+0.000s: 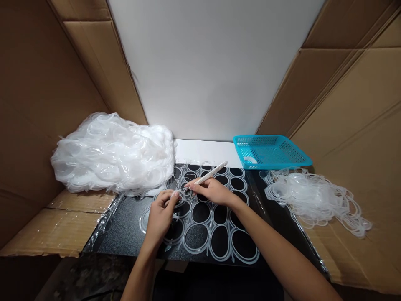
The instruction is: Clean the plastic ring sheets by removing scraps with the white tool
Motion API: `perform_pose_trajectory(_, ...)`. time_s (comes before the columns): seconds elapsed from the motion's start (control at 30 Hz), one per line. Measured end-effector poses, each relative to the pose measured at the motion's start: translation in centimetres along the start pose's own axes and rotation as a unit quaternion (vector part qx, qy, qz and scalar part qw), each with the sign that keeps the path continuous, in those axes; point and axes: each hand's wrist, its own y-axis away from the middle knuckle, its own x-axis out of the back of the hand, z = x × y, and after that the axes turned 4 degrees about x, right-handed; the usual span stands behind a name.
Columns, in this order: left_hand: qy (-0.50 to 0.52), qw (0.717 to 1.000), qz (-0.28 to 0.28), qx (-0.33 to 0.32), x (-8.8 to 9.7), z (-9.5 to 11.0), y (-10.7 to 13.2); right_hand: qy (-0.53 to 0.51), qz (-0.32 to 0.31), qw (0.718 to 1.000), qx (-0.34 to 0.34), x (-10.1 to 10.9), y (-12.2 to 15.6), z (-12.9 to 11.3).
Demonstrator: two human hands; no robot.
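Observation:
A translucent plastic sheet of joined rings (pixel 196 239) lies over the black work surface in front of me. My left hand (pixel 163 207) is closed, its thumb and fingers pinching a ring near the sheet's upper left. My right hand (pixel 213 191) grips a slim, white-wrapped stick-like tool (pixel 211 172), its back end pointing up and to the right. The tool's tip is close to my left fingertips, at the ring there. It is too small to tell whether the tip touches the plastic.
A big heap of clear ring sheets (pixel 115 154) stands at the left. At the back right is a blue basket (pixel 275 165) with a small white piece inside. Below it lies a loose pile of ring-shaped plastic (pixel 313 196). Cardboard walls (pixel 354 104) flank a white back panel (pixel 216 71).

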Motion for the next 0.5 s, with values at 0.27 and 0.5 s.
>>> perform_pose_trajectory(0.27, -0.031, 0.999, -0.009, 0.002, 0.7, 1.2, -0.5, 0.0, 0.058, 0.998, -0.009, 0.1, 0.2, 0.5)
perform_pose_trajectory(0.5, -0.046, 0.998, 0.035, 0.026, 1.9, 1.5, -0.6, 0.075, 0.114, 0.989, 0.055, 0.1, 0.8, 0.9)
